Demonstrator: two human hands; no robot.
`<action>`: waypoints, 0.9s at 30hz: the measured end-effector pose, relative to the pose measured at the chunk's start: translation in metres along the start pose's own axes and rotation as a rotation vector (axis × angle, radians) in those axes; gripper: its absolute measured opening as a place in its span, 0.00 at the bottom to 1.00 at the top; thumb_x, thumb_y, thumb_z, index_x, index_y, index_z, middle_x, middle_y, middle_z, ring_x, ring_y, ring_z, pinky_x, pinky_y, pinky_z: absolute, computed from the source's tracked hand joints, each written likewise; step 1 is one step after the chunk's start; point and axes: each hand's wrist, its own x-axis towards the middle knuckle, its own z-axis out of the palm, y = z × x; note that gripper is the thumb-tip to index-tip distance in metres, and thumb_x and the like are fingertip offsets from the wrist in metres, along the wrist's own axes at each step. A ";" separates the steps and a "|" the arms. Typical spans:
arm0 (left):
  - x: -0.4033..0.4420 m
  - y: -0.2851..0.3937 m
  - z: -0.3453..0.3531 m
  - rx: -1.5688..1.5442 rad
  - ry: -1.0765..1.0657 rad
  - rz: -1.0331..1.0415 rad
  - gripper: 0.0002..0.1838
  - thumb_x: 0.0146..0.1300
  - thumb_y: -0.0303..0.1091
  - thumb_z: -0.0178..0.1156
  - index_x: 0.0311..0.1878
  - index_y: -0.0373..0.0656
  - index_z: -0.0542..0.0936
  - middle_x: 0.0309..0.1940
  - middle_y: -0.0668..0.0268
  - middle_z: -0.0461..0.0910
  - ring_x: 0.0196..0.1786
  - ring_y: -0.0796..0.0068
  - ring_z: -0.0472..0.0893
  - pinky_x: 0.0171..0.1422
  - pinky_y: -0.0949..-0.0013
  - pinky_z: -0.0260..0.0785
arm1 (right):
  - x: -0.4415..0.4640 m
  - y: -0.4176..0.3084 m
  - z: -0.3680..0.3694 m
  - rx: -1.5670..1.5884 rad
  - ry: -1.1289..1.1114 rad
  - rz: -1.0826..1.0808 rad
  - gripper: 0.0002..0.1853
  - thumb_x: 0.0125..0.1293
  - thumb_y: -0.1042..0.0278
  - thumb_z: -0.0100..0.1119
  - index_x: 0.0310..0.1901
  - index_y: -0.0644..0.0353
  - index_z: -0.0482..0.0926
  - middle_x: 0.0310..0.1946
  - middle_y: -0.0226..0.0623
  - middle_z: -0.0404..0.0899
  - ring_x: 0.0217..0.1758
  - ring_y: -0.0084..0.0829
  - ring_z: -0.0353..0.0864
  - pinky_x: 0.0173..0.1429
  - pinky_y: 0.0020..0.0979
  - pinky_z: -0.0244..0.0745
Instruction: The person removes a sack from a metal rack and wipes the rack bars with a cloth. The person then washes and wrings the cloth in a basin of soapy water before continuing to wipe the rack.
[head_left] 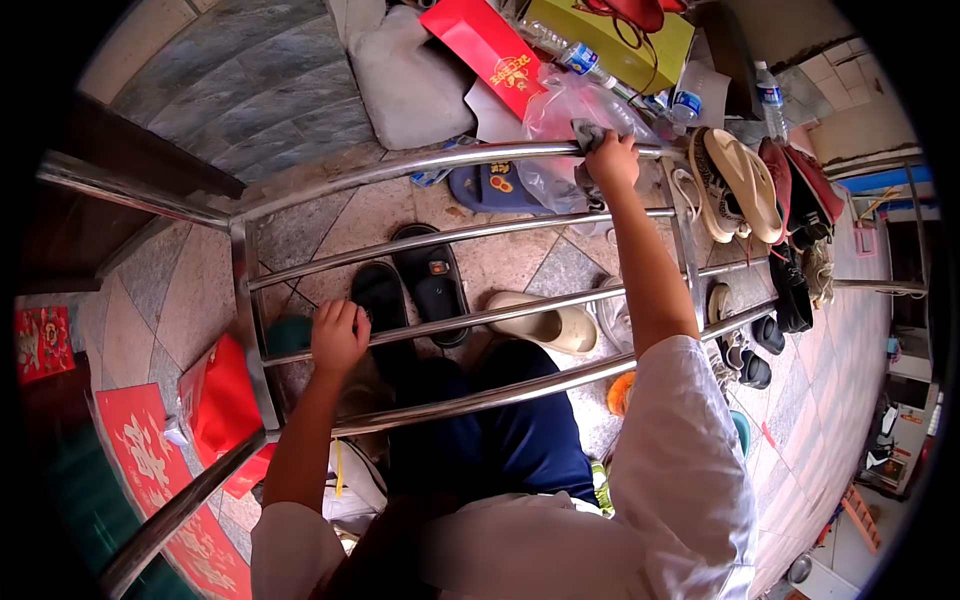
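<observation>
A metal shoe rack (540,226) with shiny tubular bars lies across my view. My left hand (340,338) is closed around one of its inner bars near the left end. On the far bar, toward the right, my right hand (612,163) grips a crumpled grey cloth (588,134) pressed against the metal. A clear plastic bag (555,110) lies just beyond that hand. Below the bars, black slippers (432,275) and a beige clog (545,320) rest on the tiled floor. My right palm and part of the cloth are hidden.
Several shoes, including beige slippers (757,190), sit on the right part of the rack. Beyond the far bar are a red paper bag (485,55), a green box (640,45), plastic bottles (770,100) and a grey cushion (408,85). Red printed sheets (165,490) lie at left.
</observation>
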 end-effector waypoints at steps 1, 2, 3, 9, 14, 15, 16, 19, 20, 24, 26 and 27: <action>0.000 -0.001 0.000 0.004 0.007 0.001 0.05 0.51 0.29 0.54 0.25 0.40 0.71 0.25 0.60 0.70 0.33 0.58 0.71 0.40 0.60 0.64 | -0.005 -0.010 0.002 -0.001 0.009 0.005 0.26 0.47 0.61 0.59 0.51 0.52 0.70 0.51 0.42 0.66 0.51 0.50 0.70 0.50 0.42 0.72; 0.000 -0.001 0.002 0.016 0.041 0.012 0.04 0.50 0.29 0.54 0.24 0.40 0.71 0.24 0.60 0.70 0.33 0.58 0.71 0.39 0.60 0.65 | -0.012 -0.022 0.005 0.019 0.005 -0.033 0.26 0.47 0.60 0.60 0.50 0.55 0.70 0.50 0.45 0.65 0.51 0.50 0.70 0.49 0.42 0.73; 0.000 0.000 0.001 0.022 0.044 0.008 0.04 0.50 0.28 0.54 0.24 0.40 0.70 0.24 0.60 0.70 0.32 0.58 0.71 0.38 0.60 0.65 | -0.023 -0.038 0.005 0.021 0.027 -0.093 0.25 0.47 0.60 0.60 0.49 0.58 0.70 0.49 0.46 0.66 0.51 0.50 0.69 0.48 0.43 0.73; -0.004 -0.003 0.003 0.030 0.055 0.003 0.06 0.47 0.28 0.55 0.21 0.41 0.68 0.22 0.61 0.69 0.30 0.59 0.71 0.35 0.61 0.66 | -0.118 -0.185 0.011 0.138 -0.022 -0.455 0.16 0.51 0.69 0.54 0.42 0.66 0.70 0.46 0.48 0.65 0.50 0.45 0.67 0.45 0.34 0.76; -0.007 -0.004 0.007 0.046 0.008 -0.033 0.05 0.48 0.29 0.52 0.22 0.39 0.69 0.23 0.59 0.69 0.31 0.57 0.71 0.36 0.60 0.67 | -0.161 -0.286 0.039 0.182 0.027 -0.503 0.14 0.54 0.69 0.51 0.42 0.66 0.72 0.44 0.46 0.66 0.48 0.43 0.68 0.42 0.32 0.76; -0.007 -0.003 0.006 0.058 0.027 -0.031 0.05 0.49 0.29 0.53 0.21 0.40 0.69 0.23 0.60 0.69 0.31 0.58 0.71 0.36 0.61 0.67 | -0.166 -0.296 0.037 0.193 0.060 -0.520 0.15 0.53 0.70 0.53 0.42 0.66 0.71 0.46 0.47 0.66 0.49 0.44 0.69 0.43 0.34 0.76; -0.006 -0.003 0.006 0.071 0.044 -0.027 0.06 0.49 0.29 0.53 0.21 0.41 0.69 0.22 0.61 0.69 0.31 0.59 0.72 0.36 0.61 0.67 | -0.167 -0.295 0.035 0.231 0.019 -0.538 0.15 0.52 0.70 0.53 0.43 0.66 0.71 0.46 0.47 0.66 0.49 0.43 0.69 0.42 0.34 0.76; -0.006 -0.003 0.005 0.082 0.045 -0.045 0.06 0.49 0.29 0.53 0.20 0.41 0.68 0.22 0.61 0.69 0.31 0.60 0.72 0.35 0.61 0.68 | -0.164 -0.279 0.024 0.308 -0.093 -0.593 0.17 0.51 0.69 0.55 0.44 0.65 0.71 0.46 0.47 0.66 0.49 0.43 0.69 0.41 0.35 0.76; -0.005 -0.003 0.005 0.075 0.039 -0.052 0.07 0.49 0.29 0.53 0.20 0.41 0.68 0.22 0.61 0.69 0.31 0.59 0.72 0.35 0.61 0.68 | -0.157 -0.264 0.021 0.302 -0.117 -0.603 0.18 0.51 0.70 0.55 0.45 0.64 0.71 0.47 0.47 0.66 0.49 0.44 0.69 0.42 0.36 0.76; -0.007 -0.004 0.008 0.065 0.049 -0.044 0.07 0.49 0.29 0.53 0.20 0.41 0.68 0.22 0.61 0.69 0.30 0.59 0.72 0.35 0.61 0.68 | -0.129 -0.176 0.035 0.278 0.107 -0.601 0.23 0.49 0.70 0.55 0.51 0.54 0.68 0.51 0.45 0.64 0.50 0.45 0.69 0.42 0.38 0.76; -0.005 -0.003 0.005 0.059 0.054 -0.037 0.07 0.49 0.29 0.54 0.19 0.41 0.67 0.21 0.61 0.68 0.30 0.59 0.71 0.34 0.61 0.68 | -0.109 -0.132 0.034 0.226 0.175 -0.522 0.26 0.48 0.70 0.55 0.53 0.50 0.66 0.53 0.44 0.63 0.51 0.46 0.69 0.43 0.39 0.76; -0.005 -0.003 0.006 0.062 0.060 -0.042 0.07 0.48 0.29 0.54 0.19 0.41 0.67 0.21 0.61 0.68 0.30 0.59 0.71 0.34 0.61 0.68 | -0.098 -0.113 0.031 0.196 0.155 -0.443 0.27 0.47 0.70 0.56 0.53 0.49 0.65 0.54 0.44 0.62 0.52 0.46 0.68 0.43 0.40 0.76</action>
